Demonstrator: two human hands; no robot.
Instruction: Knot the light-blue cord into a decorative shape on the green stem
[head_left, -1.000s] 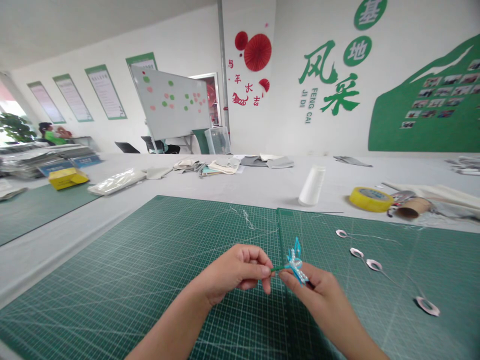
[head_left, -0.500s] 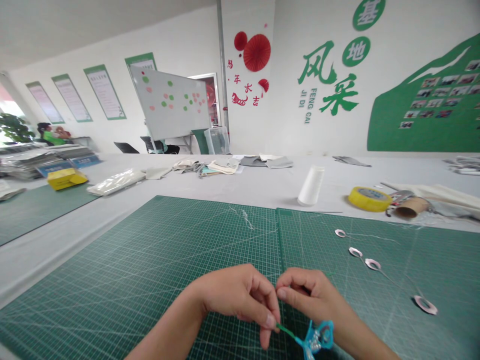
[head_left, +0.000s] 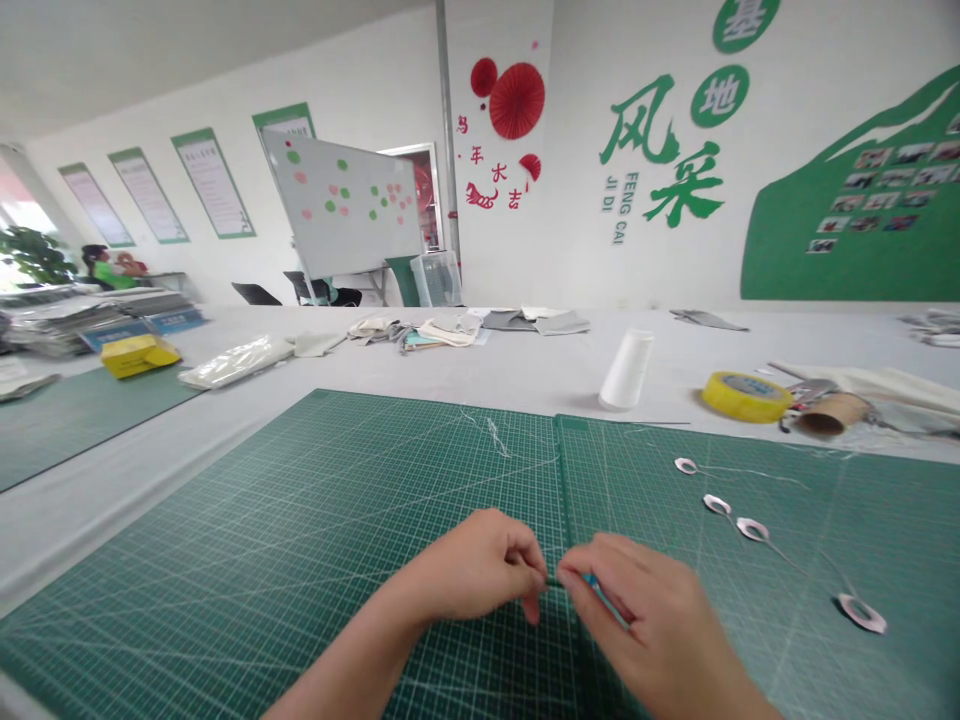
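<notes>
My left hand (head_left: pixel 491 565) pinches one end of a thin green stem (head_left: pixel 553 582) above the green cutting mats. Close beside it on the right, my right hand (head_left: pixel 637 610) has its fingertips closed on the other end of that stem. A bit of a blue piece (head_left: pixel 609 600) shows between the right fingers; the rest of it is hidden by the hand. On the right mat (head_left: pixel 645 500) lie several pale oval rings with thin threads, one of them a ring (head_left: pixel 861 613) near the right edge. Loose white thread (head_left: pixel 496 437) rests on the left mat (head_left: pixel 360 480).
Behind the mats stand a white thread cone (head_left: pixel 626 370), a yellow tape roll (head_left: pixel 746 397) and a cardboard tube (head_left: pixel 832 414). Cloth pieces (head_left: pixel 450 328), a plastic-wrapped packet (head_left: pixel 238 362) and a yellow box (head_left: pixel 139 354) lie farther back. A person (head_left: pixel 109 268) sits far left.
Both hands have risen slightly, and my right hand has turned and closed on the stem. The blue piece, which hung in view below the right hand, is now mostly covered by its fingers.
</notes>
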